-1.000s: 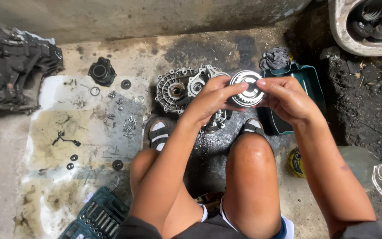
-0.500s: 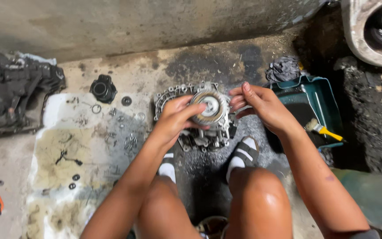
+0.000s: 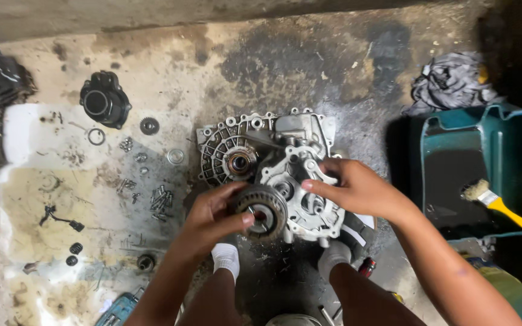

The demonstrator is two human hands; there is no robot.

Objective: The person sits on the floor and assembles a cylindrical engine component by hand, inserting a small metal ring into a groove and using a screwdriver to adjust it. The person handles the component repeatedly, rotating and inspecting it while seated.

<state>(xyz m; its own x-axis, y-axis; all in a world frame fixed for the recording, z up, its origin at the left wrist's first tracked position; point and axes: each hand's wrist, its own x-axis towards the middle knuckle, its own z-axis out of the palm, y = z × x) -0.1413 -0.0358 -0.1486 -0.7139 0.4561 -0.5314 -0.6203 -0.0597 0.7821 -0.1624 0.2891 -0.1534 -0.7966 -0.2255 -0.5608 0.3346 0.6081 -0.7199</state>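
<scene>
Head view, looking down at oily concrete floor. L hand gripping round toothed gear, fingers curled behind it, thumb pressed across its front near the centre bore. Gear held tilted, face toward camera, just above front edge of aluminium gearbox casing; whether touching the casing, can't tell. R hand flat over casing's right part, fingers stretched out and loosely together, tips resting near the bearing holes, pinching nothing. Casing lying on floor btw the two feet in white socks, ribbed round section w/ a centre bearing on its left.

Left of casing: pale stained sheet w/ small parts spread on it, incl. pile of bolts, washers, a ring, small gear, two short springs. Black round housing near sheet's top edge. Right: teal plastic tub holding dark fluid and a yellow-handled brush leaning in it. Grey rag bunched just behind tub. Socket set case partly visible at bottom left.
</scene>
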